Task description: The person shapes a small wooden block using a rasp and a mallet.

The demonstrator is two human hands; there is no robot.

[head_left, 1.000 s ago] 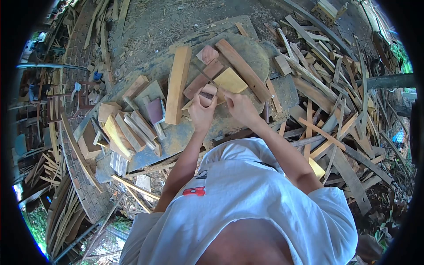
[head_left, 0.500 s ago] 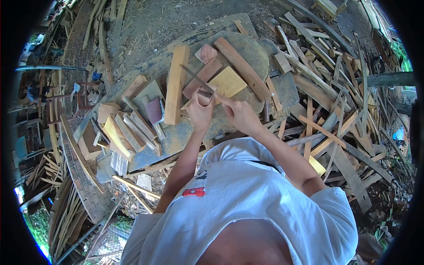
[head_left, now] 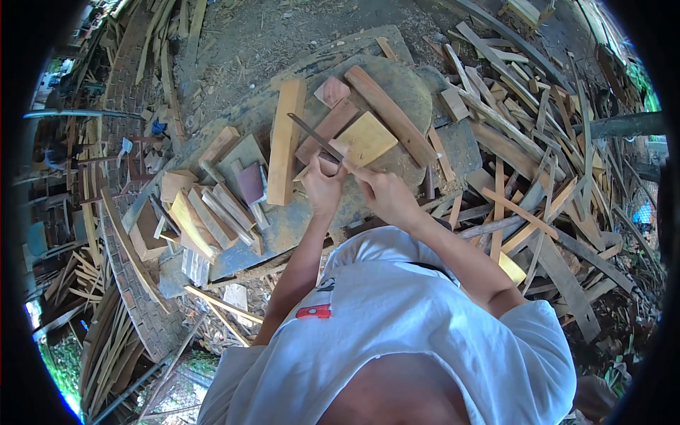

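In the head view, my left hand (head_left: 324,193) is closed around a small reddish-brown wooden block (head_left: 329,166) above the near edge of the work surface. My right hand (head_left: 386,195) grips a long, thin metal file (head_left: 310,131), its fingers hiding the near end. The file slants away to the upper left and lies across the small block. Just beyond my hands are a flat yellow board (head_left: 367,140), a brown wood piece (head_left: 333,126) and a pinkish block (head_left: 332,91). A long pale beam (head_left: 287,142) lies to their left.
A long reddish plank (head_left: 393,117) lies at the right of the worn work surface (head_left: 234,273). Several wood blocks (head_left: 205,219) and a dark sanding-like pad (head_left: 250,184) sit at the left. A heap of scrap wood (head_left: 524,163) fills the ground on the right.
My right hand has shifted slightly left, toward my left hand, with the file in it. The whole view has dropped slightly in the frame. Both hands keep their holds.
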